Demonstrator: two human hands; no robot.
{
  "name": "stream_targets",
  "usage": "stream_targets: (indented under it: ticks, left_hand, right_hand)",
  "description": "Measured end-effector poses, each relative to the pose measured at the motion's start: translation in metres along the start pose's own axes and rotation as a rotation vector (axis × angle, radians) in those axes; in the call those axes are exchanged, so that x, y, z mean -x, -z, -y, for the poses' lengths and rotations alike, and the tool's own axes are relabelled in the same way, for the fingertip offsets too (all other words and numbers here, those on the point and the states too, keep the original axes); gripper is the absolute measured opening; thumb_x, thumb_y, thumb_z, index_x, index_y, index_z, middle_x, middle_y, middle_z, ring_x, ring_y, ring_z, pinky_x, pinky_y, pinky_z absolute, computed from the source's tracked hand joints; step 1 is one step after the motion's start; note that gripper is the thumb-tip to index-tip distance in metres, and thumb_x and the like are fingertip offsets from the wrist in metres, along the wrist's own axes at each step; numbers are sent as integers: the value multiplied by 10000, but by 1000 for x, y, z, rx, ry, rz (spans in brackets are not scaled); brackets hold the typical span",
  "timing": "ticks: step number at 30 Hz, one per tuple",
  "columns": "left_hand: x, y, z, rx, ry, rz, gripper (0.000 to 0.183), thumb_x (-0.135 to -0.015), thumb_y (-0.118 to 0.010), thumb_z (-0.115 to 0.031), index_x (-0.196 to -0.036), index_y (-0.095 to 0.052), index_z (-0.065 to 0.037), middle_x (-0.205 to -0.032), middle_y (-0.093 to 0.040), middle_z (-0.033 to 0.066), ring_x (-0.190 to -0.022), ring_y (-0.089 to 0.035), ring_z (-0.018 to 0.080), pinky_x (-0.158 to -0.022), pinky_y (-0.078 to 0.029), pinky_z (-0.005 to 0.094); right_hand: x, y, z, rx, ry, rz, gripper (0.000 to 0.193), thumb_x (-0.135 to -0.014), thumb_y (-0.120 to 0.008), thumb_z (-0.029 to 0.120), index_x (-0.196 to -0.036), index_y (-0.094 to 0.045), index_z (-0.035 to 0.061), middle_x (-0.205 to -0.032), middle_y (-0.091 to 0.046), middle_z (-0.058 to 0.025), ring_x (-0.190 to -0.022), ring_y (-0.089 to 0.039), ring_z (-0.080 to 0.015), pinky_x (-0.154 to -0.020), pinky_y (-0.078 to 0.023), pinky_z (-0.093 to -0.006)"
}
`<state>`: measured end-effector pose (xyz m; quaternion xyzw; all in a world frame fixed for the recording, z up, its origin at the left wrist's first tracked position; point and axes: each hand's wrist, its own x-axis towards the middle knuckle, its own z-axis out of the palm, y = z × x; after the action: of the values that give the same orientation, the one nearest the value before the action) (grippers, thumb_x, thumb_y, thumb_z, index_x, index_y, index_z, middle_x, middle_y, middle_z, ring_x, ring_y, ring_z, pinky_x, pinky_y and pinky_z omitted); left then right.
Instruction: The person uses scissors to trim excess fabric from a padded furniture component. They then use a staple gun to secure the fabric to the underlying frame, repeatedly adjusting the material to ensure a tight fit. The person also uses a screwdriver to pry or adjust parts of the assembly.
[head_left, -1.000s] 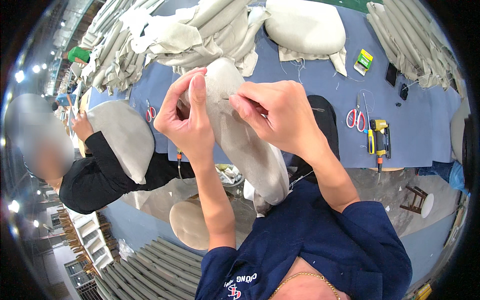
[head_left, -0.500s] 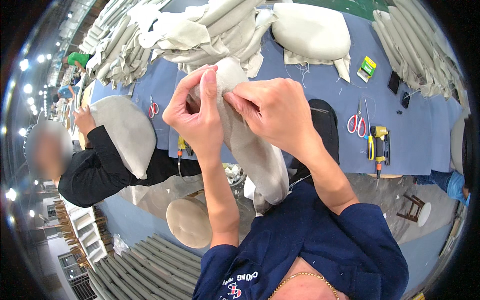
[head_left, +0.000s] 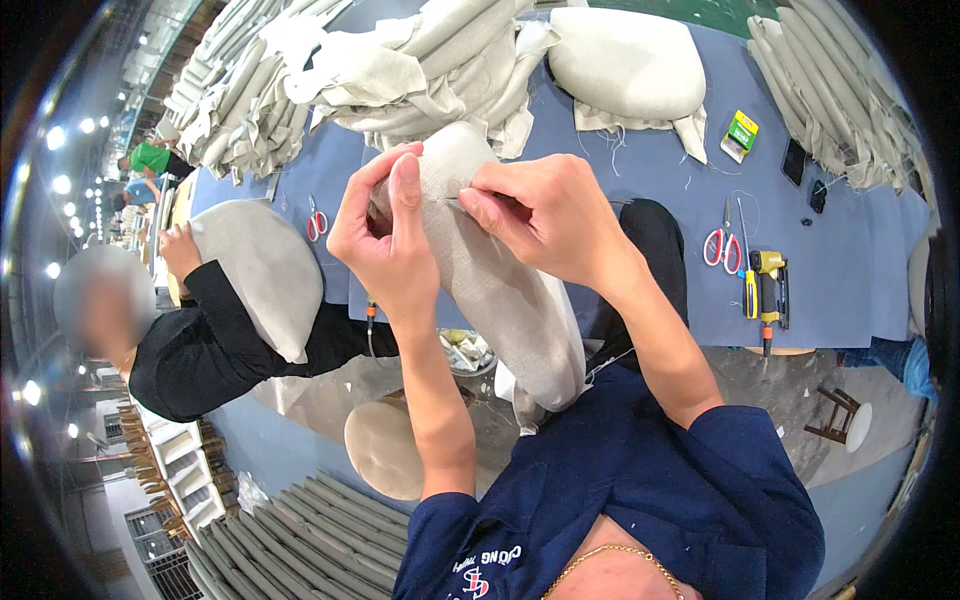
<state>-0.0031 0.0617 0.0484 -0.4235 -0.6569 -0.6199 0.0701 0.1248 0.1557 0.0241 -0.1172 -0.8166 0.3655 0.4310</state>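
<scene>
A light grey fabric-covered cushion [head_left: 500, 290] stands on its narrow side, its lower end against my body and its upper end raised over the table. My left hand [head_left: 385, 225] closes around the left side of the upper end, thumb up, some fingers hidden. On the other side, my right hand [head_left: 545, 210] is closed in a pinch at the seam. A thin, dark, needle-like sliver shows at its fingertips against the fabric; it is too small to make out surely.
The blue table [head_left: 650, 170] bears piled covers [head_left: 430, 70], another cushion [head_left: 628, 62], a small box [head_left: 739, 137], a phone [head_left: 793, 162], scissors [head_left: 721, 250], a screwdriver [head_left: 748, 280] and a staple gun [head_left: 769, 285]. At left, another person [head_left: 210, 340] holds a cushion [head_left: 262, 270].
The raised end of the cushion has turned slightly, showing more of its face. My right fingertips have shifted slightly on the seam. My left hand keeps its hold. The whole view has shifted a little.
</scene>
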Motion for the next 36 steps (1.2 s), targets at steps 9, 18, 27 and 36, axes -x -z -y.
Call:
stream_targets:
  ticks: [9,18,27,36]
  left_hand:
    - [0,0,2,71,-13,3,212,-988,-674,-187,-1006,-724,19,-924,-736,18,-760,-557,30,-646,-401,187]
    - [0,2,3,117,-4,-4,191,-984,-675,-170,-1005,-723,14,-867,-699,-18,-689,-458,4,-577,-319,183]
    - [0,46,10,224,151,190,389,-833,-779,-68,-1185,-636,18,-1094,-675,67,-920,-624,102,-830,-505,246]
    - [-6,22,40,496,228,-57,367,-818,-818,-137,-1110,-620,-34,-1034,-655,50,-930,-627,120,-844,-518,282]
  right_hand:
    - [-14,-3,-11,-220,32,22,157,-863,-758,123,-808,-645,29,-612,-590,-42,-511,-460,-110,-478,-362,-263]
    - [-26,12,-19,-354,-56,292,167,-828,-813,144,-793,-701,26,-591,-569,3,-543,-432,-61,-498,-356,-247]
    - [140,89,-158,-35,-581,-131,182,-948,-668,151,-871,-694,-12,-715,-623,-7,-645,-538,-79,-602,-443,-257]
    - [373,146,-330,173,-1055,-244,237,-901,-715,219,-848,-705,-12,-612,-638,-59,-511,-599,-156,-511,-491,-320]
